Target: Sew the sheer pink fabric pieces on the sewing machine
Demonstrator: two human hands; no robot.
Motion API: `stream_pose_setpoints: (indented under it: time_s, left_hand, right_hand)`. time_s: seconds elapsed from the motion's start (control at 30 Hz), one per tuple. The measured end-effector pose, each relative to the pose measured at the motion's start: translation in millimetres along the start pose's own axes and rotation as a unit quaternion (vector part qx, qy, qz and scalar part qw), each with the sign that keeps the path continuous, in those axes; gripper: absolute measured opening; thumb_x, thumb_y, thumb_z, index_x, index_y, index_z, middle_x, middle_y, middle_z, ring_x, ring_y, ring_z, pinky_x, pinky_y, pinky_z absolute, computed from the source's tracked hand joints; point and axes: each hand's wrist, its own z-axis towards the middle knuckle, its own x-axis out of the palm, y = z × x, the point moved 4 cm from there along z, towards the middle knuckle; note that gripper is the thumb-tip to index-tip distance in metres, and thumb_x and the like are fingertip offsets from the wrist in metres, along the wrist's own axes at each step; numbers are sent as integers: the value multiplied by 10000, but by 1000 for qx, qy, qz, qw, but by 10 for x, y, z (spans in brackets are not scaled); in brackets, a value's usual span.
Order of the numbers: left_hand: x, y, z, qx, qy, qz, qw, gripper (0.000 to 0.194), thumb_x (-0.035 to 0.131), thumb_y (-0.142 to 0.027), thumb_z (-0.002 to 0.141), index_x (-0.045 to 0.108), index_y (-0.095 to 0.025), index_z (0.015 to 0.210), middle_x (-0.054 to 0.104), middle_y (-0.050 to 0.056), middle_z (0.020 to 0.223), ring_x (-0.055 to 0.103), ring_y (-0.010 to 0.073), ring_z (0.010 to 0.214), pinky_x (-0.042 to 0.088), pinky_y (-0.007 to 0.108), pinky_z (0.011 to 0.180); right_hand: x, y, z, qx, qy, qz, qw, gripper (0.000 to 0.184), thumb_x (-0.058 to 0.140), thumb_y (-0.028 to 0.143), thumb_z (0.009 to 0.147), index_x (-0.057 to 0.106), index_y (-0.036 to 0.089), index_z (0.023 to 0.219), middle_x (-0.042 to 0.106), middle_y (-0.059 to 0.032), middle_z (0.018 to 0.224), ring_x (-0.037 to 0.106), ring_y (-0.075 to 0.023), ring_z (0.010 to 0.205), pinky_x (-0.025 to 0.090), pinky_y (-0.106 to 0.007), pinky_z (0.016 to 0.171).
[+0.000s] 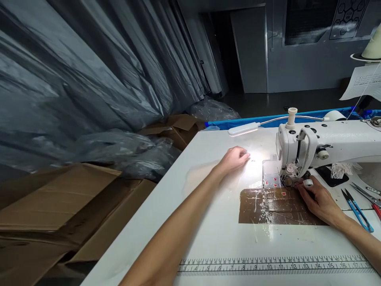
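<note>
My left hand [234, 159] rests over the brightly lit table left of the sewing machine [309, 147]. Its fingers are curled together, and I cannot make out anything between them. My right hand [318, 200] is at the machine's needle area, beside the presser foot [287, 181]. The thumb and fingers there are drawn together, their tips partly hidden by a white knob [308, 182]. Below lies a brown taped sheet [253, 206] with shiny worn patches, touching the metal needle plate [269, 169]. Small red marks show on plate and sheet.
Blue thread snips [358, 212] and scissors [364, 192] lie at the right, near white lace [341, 171]. A printed ruler [268, 267] runs along the front. A lamp [244, 129] reaches over the table. Cardboard boxes [56, 198] and plastic bags [127, 153] crowd the left.
</note>
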Motion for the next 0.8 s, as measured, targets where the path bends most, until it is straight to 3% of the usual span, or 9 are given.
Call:
stream_pose_setpoints:
  time_s: [0.17,0.37,0.5,0.67,0.8]
  left_hand:
    - [223,-101,382,-22,-15,-10,1000,142,557,-242,758,637,-168,667,705,93,786,663,263,848,502,327,769]
    - [75,-99,415,-31,-21,-34,999,244,565,-352,822,691,-161,906,740,77,936,687,228,868,532,295,789]
    - [-200,104,151,-51,-59,-1,997,338,589,-416,817,677,-180,1043,701,95,1142,668,253,1000,509,351,934]
    - [-590,693,-470,-122,-152,106,975,435,522,-509,847,686,-168,1061,655,147,1207,622,324,1100,459,444,1027]
    - [-602,1046,-875,-149,-177,139,963,419,501,-470,857,723,-140,989,691,164,1139,625,330,1107,455,436,1041]
  right_hand:
    - [-1,-13,18,-13,4,-12,1000,362,413,410,939,685,210,807,614,-93,930,632,-196,786,575,-358,752]
    - [9,-59,29,-31,7,-39,999,328,425,380,913,676,202,801,628,-101,961,660,-209,831,582,-363,744]
    - [31,-81,12,-60,4,-55,997,319,415,344,912,675,193,804,635,-115,976,669,-223,863,588,-365,727]
    - [80,-115,-46,-84,-11,-90,992,361,389,355,935,710,188,941,640,-133,1016,666,-252,887,585,-413,743]
    - [92,-130,-73,-90,-21,-105,990,398,396,431,940,724,207,946,651,-135,1028,667,-271,881,580,-438,742]
